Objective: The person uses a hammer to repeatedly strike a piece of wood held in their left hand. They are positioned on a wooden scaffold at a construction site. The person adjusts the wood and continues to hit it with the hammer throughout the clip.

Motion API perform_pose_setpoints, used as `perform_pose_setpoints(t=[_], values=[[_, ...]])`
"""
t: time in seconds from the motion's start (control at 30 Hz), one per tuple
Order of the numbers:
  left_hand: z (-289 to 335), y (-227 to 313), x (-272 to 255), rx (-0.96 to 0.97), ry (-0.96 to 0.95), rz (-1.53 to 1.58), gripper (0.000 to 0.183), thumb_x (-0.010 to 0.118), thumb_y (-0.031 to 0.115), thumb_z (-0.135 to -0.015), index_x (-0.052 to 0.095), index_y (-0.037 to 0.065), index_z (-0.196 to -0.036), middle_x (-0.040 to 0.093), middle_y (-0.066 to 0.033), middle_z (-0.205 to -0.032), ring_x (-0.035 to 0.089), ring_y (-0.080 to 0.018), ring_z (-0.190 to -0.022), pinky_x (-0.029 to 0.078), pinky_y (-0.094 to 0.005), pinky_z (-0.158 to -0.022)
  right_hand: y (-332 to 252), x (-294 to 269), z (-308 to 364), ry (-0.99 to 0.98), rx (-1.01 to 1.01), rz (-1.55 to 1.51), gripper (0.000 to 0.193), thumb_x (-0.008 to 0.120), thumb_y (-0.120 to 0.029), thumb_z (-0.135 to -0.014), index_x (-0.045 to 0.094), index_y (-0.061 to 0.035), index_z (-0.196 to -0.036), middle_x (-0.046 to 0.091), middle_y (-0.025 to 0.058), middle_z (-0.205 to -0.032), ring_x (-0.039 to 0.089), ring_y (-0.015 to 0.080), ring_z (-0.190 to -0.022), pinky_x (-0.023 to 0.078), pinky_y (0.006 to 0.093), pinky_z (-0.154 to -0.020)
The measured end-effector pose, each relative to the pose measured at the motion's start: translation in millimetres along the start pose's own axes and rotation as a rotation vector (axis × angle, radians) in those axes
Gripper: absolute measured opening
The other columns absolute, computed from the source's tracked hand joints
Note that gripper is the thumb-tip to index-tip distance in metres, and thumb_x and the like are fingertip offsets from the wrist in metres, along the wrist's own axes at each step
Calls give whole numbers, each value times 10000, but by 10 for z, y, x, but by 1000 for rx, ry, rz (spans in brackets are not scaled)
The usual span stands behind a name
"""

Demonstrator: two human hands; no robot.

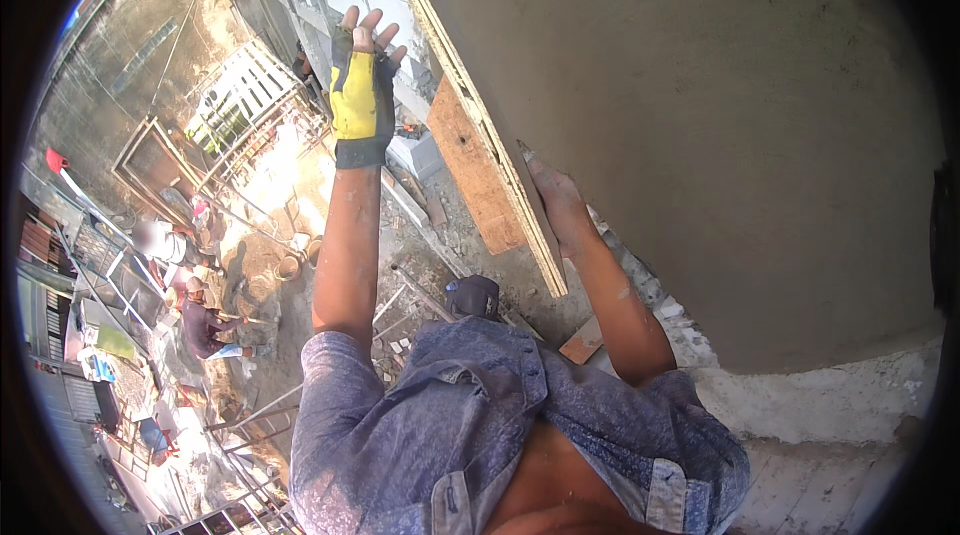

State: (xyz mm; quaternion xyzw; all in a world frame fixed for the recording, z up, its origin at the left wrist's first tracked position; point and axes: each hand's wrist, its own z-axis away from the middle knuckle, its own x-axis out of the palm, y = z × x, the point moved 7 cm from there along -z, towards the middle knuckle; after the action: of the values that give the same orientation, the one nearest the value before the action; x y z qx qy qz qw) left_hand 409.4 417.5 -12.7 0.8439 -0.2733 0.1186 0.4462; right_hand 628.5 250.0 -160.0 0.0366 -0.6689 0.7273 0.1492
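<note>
We press a board against the plastered wall.
Our right hand [556, 203] grips the board [478, 150] edge, left hand [362, 85] raised, fingers apart; the wall [720, 125] looks mostly smoothed.

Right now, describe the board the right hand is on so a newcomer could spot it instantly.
Start at the big grey plastered wall filling the right of the view. Along its left edge runs a long wooden board, set edge-on against the plaster, with the bare right hand pressed near its lower end. Unlike the shorter reddish-brown plank beside it, it is pale, thin and layered like plywood.
</note>
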Motion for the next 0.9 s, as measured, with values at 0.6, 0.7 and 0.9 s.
perform_pose_setpoints(t=[0.6, 0.7, 0.9], values=[[-227, -56, 631, 188, -171, -201, 426, 420, 419, -1104, 595, 68, -1270, 675, -61, -1103, 605, -155, -1074, 453, -336, -1021, 340, -307, 526, -25, 110, 99, 506, 514, -412, -1061, 599, 21, -1309, 661, 103, -1172, 618, 152, -1041, 516, 305, -895], [-20, -199, 637, 258, -41, -452, 436, 553, 478, -1007, 687, 76, -1113, 684, -108, -1097, 641, -251, -1007, 495, -380, -925, 592, -342, 503, -68, 157, 130, 502, 506, -393, -1063, 592, 29, -1321, 658, 113, -1195, 619, 164, -1057, 508, 311, -917], [1154, -495, 193, -156, -8, -395, 1169, 664, 737, -822, 209, -18, -1588, 329, -354, -1542, 402, -426, -1434, 360, -387, -1175, 869, -464, 501, -77, 309, 184, 496, 490, -356, -1066, 580, 44, -1346, 651, 132, -1240, 622, 189, -1088, 492, 322, -960]])
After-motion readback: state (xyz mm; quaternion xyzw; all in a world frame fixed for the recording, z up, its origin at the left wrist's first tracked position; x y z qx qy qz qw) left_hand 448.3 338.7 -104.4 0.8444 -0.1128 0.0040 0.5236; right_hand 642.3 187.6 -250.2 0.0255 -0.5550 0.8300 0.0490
